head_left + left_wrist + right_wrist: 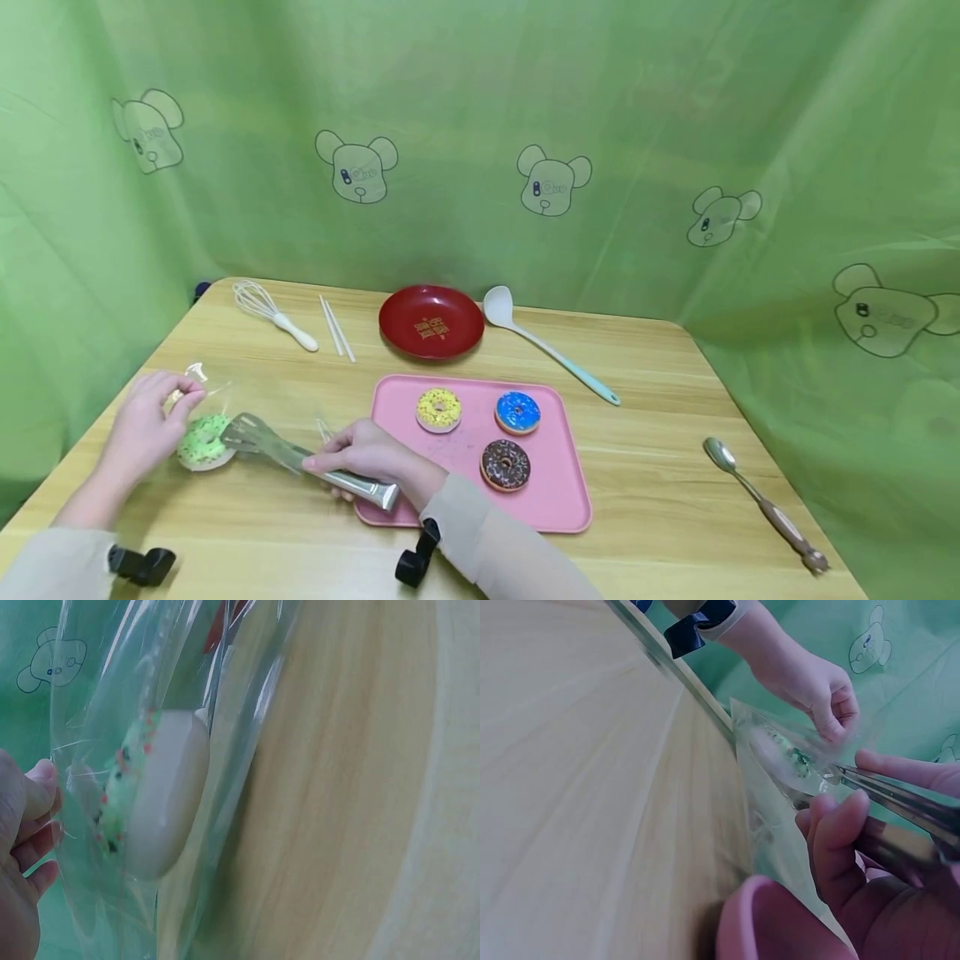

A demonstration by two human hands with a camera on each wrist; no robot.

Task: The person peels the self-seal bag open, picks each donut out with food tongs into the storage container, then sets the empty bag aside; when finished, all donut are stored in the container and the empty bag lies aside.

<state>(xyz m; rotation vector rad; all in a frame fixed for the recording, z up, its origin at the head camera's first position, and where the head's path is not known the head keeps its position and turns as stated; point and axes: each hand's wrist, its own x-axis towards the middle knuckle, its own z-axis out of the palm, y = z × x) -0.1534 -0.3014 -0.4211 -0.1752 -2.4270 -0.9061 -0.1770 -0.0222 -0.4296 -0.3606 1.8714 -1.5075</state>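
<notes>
A green-frosted donut with sprinkles (202, 446) sits inside a clear plastic bag (259, 712) at the table's left side. My left hand (150, 421) pinches the bag's upper edge between thumb and fingers, above the donut. My right hand (371, 454) holds metal tongs (345, 482) at the left edge of the pink tray. The tongs' slotted head reaches left to the donut's side. In the right wrist view the tips reach the bag beside the donut (799, 761); whether they touch the donut is hard to tell.
On the pink tray (465, 517) lie a yellow donut (427, 421), a blue donut (517, 427) and a chocolate donut (495, 479). Behind are a whisk (292, 329), white chopsticks (337, 329), a red plate (405, 321) and a ladle (551, 350). A spoon (772, 508) lies far right.
</notes>
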